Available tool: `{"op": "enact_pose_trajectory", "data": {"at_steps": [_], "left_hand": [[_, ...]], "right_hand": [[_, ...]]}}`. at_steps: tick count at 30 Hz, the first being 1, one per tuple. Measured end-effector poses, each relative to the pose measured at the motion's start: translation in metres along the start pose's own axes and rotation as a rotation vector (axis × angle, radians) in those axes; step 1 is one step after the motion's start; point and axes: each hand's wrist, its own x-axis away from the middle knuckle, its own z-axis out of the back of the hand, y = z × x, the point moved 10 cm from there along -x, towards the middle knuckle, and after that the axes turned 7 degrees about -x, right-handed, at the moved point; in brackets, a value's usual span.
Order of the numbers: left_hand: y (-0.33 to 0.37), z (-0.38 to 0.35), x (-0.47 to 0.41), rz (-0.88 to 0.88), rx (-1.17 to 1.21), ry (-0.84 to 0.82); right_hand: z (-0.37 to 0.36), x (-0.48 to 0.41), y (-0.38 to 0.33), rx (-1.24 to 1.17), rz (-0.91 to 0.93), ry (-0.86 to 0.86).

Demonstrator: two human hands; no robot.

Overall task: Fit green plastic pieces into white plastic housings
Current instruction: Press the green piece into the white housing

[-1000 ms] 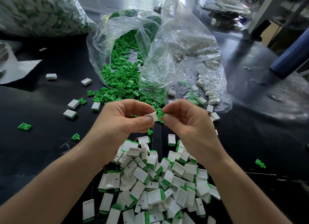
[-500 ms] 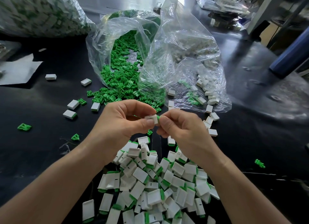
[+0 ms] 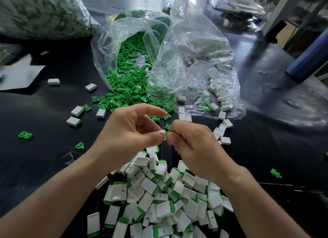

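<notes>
My left hand [image 3: 132, 131] pinches a small white housing [image 3: 161, 132] between thumb and fingers. My right hand [image 3: 192, 143] pinches a green piece [image 3: 166, 132] and holds it against the housing's open end; only a sliver of green shows between the thumbs. Below my hands lies a heap of assembled white-and-green parts [image 3: 159, 198]. Loose green pieces [image 3: 127, 88] spill from a clear bag behind my hands. White housings [image 3: 220, 95] spill from a second clear bag at the right.
The black table [image 3: 44, 158] carries scattered white housings [image 3: 77, 111] and single green pieces [image 3: 25, 135] at the left, and one green piece [image 3: 275, 173] at the right. A big full bag [image 3: 42, 12] sits at the back left. A blue cylinder [image 3: 308, 58] stands right.
My hands have come together from slightly apart, then lowered a little. The green piece has gone from beside the housing to pressed against its end, mostly hidden.
</notes>
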Motion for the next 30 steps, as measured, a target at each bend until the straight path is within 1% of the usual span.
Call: {"op": "enact_pose_trajectory", "data": {"at_steps": [3, 5, 8, 11, 13, 16, 19, 21, 23, 25, 30], "left_hand": [[0.003, -0.002, 0.001, -0.043, -0.139, -0.018], [0.003, -0.003, 0.0, -0.04, -0.132, -0.014], [0.0, -0.001, 0.0, 0.017, 0.048, 0.002], [-0.002, -0.001, -0.001, 0.056, 0.173, -0.001], [-0.001, 0.0, -0.001, 0.056, 0.226, 0.009], [0.001, -0.001, 0.0, 0.044, 0.245, 0.005], [0.0, -0.003, 0.001, 0.055, 0.279, -0.007], [0.0, -0.003, 0.001, 0.057, 0.294, -0.009], [0.001, -0.004, 0.001, 0.05, 0.292, 0.0], [0.0, -0.005, 0.001, 0.046, 0.298, 0.015], [-0.001, -0.006, 0.002, 0.041, 0.309, 0.023]], "right_hand": [[-0.006, 0.0, -0.005, 0.13, 0.052, -0.044], [-0.006, 0.0, -0.006, 0.118, 0.059, -0.038], [0.002, -0.001, 0.001, -0.067, -0.004, 0.034], [0.004, -0.001, 0.014, -0.347, -0.12, 0.035], [-0.001, 0.0, 0.025, -0.532, -0.23, 0.001], [-0.027, 0.002, 0.028, -0.841, -0.382, -0.118], [-0.048, 0.005, 0.018, -1.111, -0.46, -0.216], [-0.052, 0.006, 0.015, -1.195, -0.483, -0.206], [-0.05, 0.005, 0.018, -1.241, -0.502, -0.137], [-0.048, 0.005, 0.02, -1.26, -0.514, -0.078], [-0.048, 0.006, 0.02, -1.292, -0.494, -0.024]]}}
